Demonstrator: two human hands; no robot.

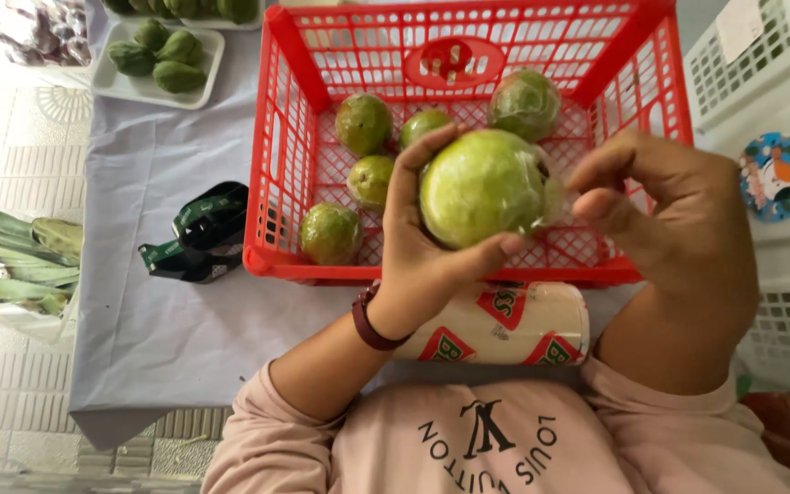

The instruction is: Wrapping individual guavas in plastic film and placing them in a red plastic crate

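Round green fruit (482, 187), glossy in clear wrap, held by both hands (432, 247) (678, 224) at centre frame, above red crate (276, 165) of wrapped fruits (363, 123).

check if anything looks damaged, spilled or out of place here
Nothing stands out. The left hand holds a round green film-wrapped fruit; the right hand pinches its wrap. Similar fruits sit inside the red plastic crate.
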